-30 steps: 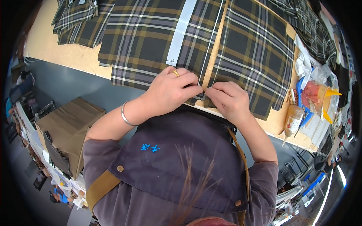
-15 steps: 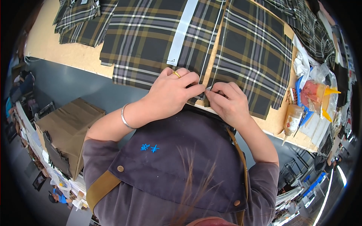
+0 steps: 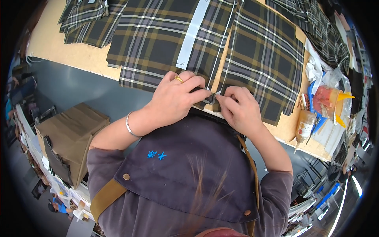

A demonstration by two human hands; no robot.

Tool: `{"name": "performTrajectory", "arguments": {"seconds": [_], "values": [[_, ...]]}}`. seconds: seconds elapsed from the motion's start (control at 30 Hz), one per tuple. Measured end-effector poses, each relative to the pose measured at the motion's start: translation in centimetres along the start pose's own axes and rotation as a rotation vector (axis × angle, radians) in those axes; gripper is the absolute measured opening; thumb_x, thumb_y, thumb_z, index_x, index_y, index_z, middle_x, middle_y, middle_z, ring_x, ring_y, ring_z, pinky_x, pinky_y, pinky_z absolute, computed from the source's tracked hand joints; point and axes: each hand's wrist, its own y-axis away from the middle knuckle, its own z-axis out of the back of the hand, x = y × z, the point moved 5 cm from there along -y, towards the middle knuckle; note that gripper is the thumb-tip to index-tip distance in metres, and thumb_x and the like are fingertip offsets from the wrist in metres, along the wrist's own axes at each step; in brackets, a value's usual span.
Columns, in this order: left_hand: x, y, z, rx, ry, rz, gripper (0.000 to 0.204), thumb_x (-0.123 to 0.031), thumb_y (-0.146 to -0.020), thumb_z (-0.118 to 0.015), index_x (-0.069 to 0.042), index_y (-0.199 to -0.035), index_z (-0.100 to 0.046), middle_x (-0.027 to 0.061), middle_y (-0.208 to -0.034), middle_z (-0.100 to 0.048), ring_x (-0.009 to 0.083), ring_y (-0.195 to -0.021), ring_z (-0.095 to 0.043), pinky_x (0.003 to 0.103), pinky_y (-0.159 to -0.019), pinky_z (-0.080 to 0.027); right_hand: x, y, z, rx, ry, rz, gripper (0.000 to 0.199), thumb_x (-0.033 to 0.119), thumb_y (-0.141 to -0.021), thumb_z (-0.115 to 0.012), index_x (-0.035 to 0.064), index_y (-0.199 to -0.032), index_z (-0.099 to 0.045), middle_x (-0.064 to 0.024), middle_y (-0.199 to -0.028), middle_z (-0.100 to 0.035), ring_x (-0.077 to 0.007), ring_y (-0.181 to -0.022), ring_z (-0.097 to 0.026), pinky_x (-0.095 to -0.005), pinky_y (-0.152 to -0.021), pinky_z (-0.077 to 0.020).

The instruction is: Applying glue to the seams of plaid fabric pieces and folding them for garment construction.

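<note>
At the near edge of the worktop (image 3: 59,51), two plaid cloth panels (image 3: 166,43) lie flat, meeting at about 12 o'clock from the person's chest. Left hand (image 3: 173,98) and right hand (image 3: 239,108) pinch their lower corners together, fingertips closed on cloth. It looks light, limp and easily skewed; hems seem the firmest hold. Glue bottles (image 3: 304,126) stand at 3 o'clock.
</note>
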Motion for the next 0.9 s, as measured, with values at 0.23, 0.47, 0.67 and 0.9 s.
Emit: {"name": "performTrajectory", "arguments": {"seconds": [0.23, 0.47, 0.67, 0.9], "values": [[-0.3, 0.1, 0.2, -0.034, -0.011, 0.025, 0.032, -0.002, -0.070, -0.062, -0.019, -0.096, -0.069, -0.0063, -0.097, -0.058, 0.0141, -0.091, -0.053, 0.031, -0.071, -0.037, 0.3, 0.4, 0.0, -0.019, 0.035, -0.010, 0.031, 0.005, -0.069, -0.068, 0.0114, -0.099, -0.066, -0.0023, -0.085, -0.053, -0.0195, -0.072, -0.053, -0.0324, -0.063, -0.0461], [1.0, -0.5, -0.6, -0.039, 0.287, 0.242, 0.010, -0.010, -0.071, -0.069, -0.015, -0.080, -0.067, -0.0037, -0.091, -0.056, 0.0170, -0.089, -0.052, 0.033, -0.073, -0.037, 0.1, 0.5, -0.1, -0.077, 0.004, -0.014, 0.029, 0.004, -0.068, -0.068, 0.0117, -0.096, -0.067, -0.0023, -0.084, -0.053, -0.0199, -0.071, -0.053, -0.0324, -0.063, -0.0449], [0.0, -1.2, -1.4, -0.181, 0.226, 0.472, 0.014, -0.018, -0.070, -0.076, -0.015, -0.079, -0.067, -0.0003, -0.099, -0.053, 0.0213, -0.096, -0.047, 0.036, -0.082, -0.033, 0.2, 0.3, -0.2, -0.101, -0.013, -0.051, 0.024, 0.004, -0.069, -0.067, 0.0121, -0.091, -0.068, -0.0020, -0.082, -0.053, -0.0193, -0.070, -0.052, -0.0319, -0.060, -0.0435], [0.3, -1.0, -1.6, -0.147, 0.234, 0.527, 0.013, -0.019, -0.067, -0.075, -0.017, -0.076, -0.066, -0.0009, -0.099, -0.051, 0.0217, -0.097, -0.046, 0.039, -0.084, -0.030, 0.1, 0.0, 0.0, -0.088, -0.035, -0.099, 0.017, 0.006, -0.070, -0.069, 0.0120, -0.085, -0.067, -0.0026, -0.080, -0.052, -0.0199, -0.068, -0.053, -0.0325, -0.058, -0.0432]]}}
